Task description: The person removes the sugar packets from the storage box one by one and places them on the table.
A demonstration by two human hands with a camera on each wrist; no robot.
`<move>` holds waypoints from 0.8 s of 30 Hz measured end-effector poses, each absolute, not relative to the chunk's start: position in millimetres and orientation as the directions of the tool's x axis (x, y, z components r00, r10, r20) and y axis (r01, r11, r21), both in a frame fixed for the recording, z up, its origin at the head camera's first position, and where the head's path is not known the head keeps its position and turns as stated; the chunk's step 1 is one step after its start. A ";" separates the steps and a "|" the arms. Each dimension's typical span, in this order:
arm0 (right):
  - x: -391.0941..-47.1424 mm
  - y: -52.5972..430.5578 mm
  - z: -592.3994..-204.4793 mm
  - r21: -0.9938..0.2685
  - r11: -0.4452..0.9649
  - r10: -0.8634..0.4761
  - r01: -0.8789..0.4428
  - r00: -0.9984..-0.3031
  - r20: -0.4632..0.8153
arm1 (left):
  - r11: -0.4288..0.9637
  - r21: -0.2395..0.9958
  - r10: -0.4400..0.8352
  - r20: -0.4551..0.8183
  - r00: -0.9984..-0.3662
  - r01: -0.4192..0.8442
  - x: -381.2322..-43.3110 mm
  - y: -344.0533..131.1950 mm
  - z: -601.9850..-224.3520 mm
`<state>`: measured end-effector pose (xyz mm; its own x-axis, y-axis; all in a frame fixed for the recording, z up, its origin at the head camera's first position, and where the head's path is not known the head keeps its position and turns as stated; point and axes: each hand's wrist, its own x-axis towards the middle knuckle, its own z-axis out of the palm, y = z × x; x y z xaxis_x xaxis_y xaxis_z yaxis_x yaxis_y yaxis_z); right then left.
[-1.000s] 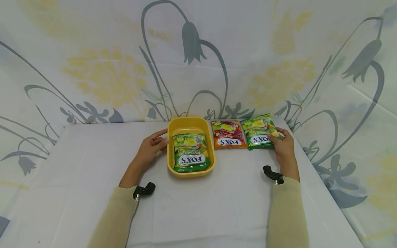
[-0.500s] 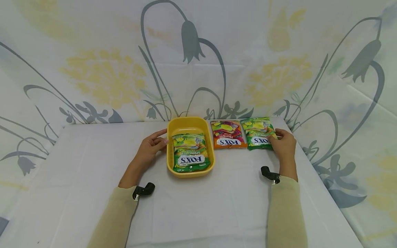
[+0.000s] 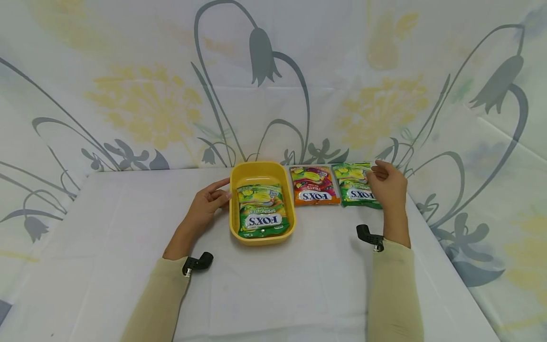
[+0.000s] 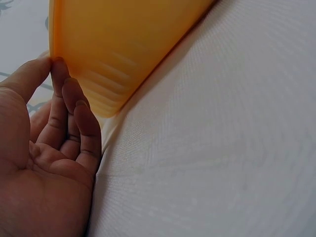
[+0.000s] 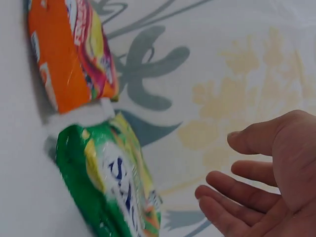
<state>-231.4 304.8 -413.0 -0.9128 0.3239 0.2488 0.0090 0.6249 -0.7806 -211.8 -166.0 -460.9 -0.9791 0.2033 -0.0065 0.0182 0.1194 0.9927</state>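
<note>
A yellow plastic tray (image 3: 259,174) stands near the back of the table, with a green Fox's candy bag (image 3: 262,209) lying in it. My left hand (image 3: 204,206) pinches the tray's left rim; the left wrist view has thumb and fingertips meeting at the edge of the tray wall (image 4: 123,44). Right of the tray lies an orange-red Fox's Fruits candy bag (image 3: 315,185), and beside that a second green candy bag (image 3: 353,184). Over this bag's right side is my right hand (image 3: 390,185), holding nothing. The right wrist view shows its loose fingers apart from the green bag (image 5: 111,182).
A white cloth (image 3: 273,285) covers the table. Behind it rises a flower-printed cloth wall (image 3: 171,95), which continues along both sides. Small black cameras are strapped to both wrists.
My right hand has let go of the right green bag and lifted slightly off it. Earlier the bag's far end was raised; now it lies flatter. The left hand and tray stay put.
</note>
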 end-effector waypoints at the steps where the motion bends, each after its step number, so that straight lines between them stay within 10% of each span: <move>1: -231.3 301.0 -410.3 -0.785 0.619 0.314 -0.006 -0.915 0.254 | 0.123 0.992 0.202 -0.009 -0.979 0.017 -211.8 -166.0 -460.8; 24: -231.6 229.2 -387.7 -0.818 0.528 0.031 -0.226 -0.958 0.284 | 0.133 0.991 0.204 -0.030 -0.979 -0.003 -212.5 -166.4 -456.8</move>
<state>-231.6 229.2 -387.7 -0.9583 0.0309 0.2841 -0.2256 0.5284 -0.8185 -212.5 -166.4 -456.8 -0.9786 0.2038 -0.0299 -0.0026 0.1327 0.9911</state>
